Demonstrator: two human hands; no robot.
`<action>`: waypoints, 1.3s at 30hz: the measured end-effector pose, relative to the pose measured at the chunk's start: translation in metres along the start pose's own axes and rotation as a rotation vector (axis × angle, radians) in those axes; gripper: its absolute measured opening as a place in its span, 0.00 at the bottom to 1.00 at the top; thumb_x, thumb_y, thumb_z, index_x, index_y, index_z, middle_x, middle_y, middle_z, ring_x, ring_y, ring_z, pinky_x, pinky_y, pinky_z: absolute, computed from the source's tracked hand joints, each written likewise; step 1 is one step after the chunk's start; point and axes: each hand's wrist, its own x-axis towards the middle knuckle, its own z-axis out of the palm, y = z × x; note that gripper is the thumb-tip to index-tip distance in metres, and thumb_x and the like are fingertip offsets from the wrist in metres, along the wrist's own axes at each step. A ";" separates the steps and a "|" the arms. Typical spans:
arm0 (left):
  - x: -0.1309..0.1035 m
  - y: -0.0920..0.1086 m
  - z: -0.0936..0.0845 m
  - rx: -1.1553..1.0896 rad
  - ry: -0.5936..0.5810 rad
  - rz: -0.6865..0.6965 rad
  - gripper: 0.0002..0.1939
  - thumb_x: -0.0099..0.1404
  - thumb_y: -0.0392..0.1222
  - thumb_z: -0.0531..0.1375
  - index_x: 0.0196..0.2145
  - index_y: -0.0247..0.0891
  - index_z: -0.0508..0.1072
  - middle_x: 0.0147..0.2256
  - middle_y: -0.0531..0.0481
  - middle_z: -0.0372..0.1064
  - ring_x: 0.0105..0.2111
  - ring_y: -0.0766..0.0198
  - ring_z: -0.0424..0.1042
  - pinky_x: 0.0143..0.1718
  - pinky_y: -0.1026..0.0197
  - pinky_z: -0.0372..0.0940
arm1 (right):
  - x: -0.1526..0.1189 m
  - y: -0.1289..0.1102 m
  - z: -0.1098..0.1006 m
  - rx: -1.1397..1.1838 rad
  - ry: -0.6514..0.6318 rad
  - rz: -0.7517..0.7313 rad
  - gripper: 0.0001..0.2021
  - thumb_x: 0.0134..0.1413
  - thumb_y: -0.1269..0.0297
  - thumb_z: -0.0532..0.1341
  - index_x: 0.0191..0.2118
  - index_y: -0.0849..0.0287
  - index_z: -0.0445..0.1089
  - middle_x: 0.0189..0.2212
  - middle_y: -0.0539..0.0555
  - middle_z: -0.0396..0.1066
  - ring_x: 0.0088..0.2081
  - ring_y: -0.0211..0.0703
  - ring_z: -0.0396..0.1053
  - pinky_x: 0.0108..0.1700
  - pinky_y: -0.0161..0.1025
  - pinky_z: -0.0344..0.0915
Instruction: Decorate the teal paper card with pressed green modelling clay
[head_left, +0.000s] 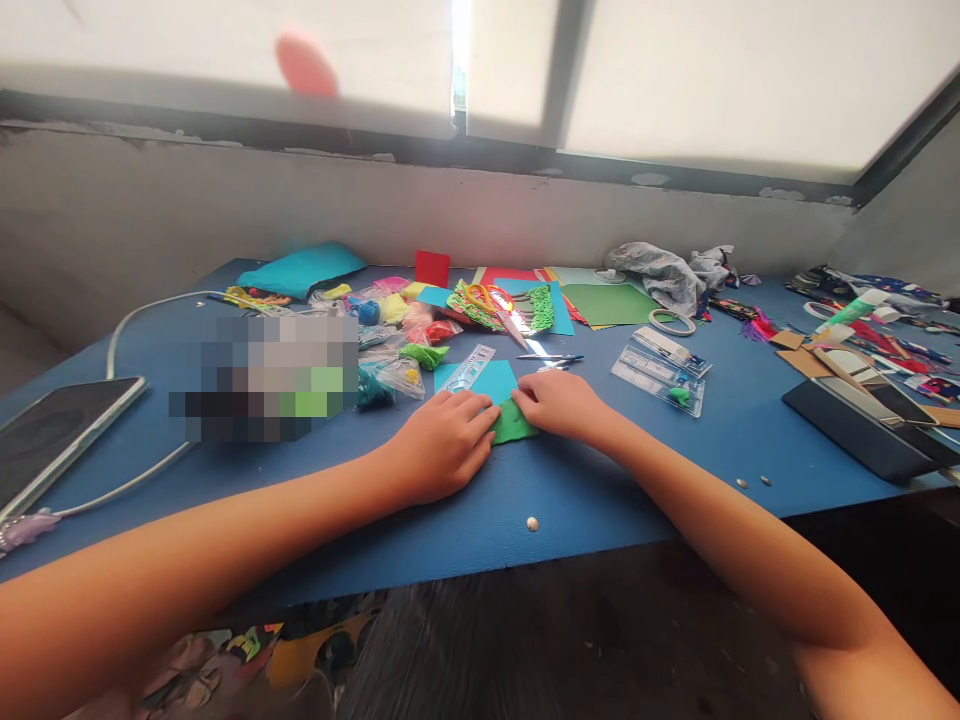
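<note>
Touching a green piece (pixel 513 424), at clock centre on a blue table (pixel 592 500), with left hand (pixel 446 447) from nine o'clock, right hand (pixel 568 406) from two (grasping or merely resting, cannot tell). Showing ruler (pixel 469 368) on light-blue card (pixel 496 380) at eleven, scissors (pixel 508 319) at twelve.

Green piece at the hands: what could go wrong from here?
1. The green piece looks dimpled; uneven pressure from the left hand or right hand might misshape it.
2. The ruler lies right by the left hand's fingers and could get knocked.
3. The scissors point toward the hands, so a forward reach might meet their tips.
</note>
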 end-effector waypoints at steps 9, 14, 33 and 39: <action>0.001 0.000 -0.001 0.020 -0.007 0.004 0.18 0.71 0.39 0.47 0.48 0.29 0.72 0.44 0.37 0.73 0.42 0.51 0.72 0.43 0.51 0.67 | -0.004 -0.004 0.000 -0.013 0.008 0.032 0.19 0.65 0.60 0.47 0.41 0.59 0.76 0.40 0.60 0.77 0.42 0.49 0.73 0.35 0.37 0.59; 0.001 0.000 -0.001 0.015 -0.012 0.008 0.18 0.71 0.39 0.46 0.48 0.29 0.72 0.44 0.37 0.73 0.42 0.50 0.72 0.43 0.50 0.67 | -0.003 -0.007 0.002 -0.012 0.001 0.031 0.20 0.65 0.64 0.47 0.42 0.62 0.76 0.41 0.63 0.77 0.44 0.51 0.73 0.36 0.37 0.60; 0.001 -0.001 -0.002 -0.023 0.044 0.017 0.19 0.71 0.37 0.47 0.50 0.30 0.73 0.45 0.35 0.73 0.43 0.50 0.73 0.43 0.49 0.69 | -0.004 -0.004 0.000 0.021 -0.003 -0.026 0.19 0.65 0.65 0.47 0.42 0.61 0.76 0.40 0.61 0.77 0.45 0.51 0.73 0.36 0.37 0.62; 0.000 0.001 0.001 -0.029 0.108 0.025 0.19 0.71 0.37 0.47 0.52 0.31 0.71 0.44 0.38 0.74 0.42 0.52 0.74 0.43 0.52 0.70 | -0.005 0.001 -0.001 0.015 -0.003 -0.057 0.19 0.65 0.65 0.47 0.42 0.59 0.76 0.39 0.60 0.77 0.44 0.49 0.74 0.35 0.36 0.63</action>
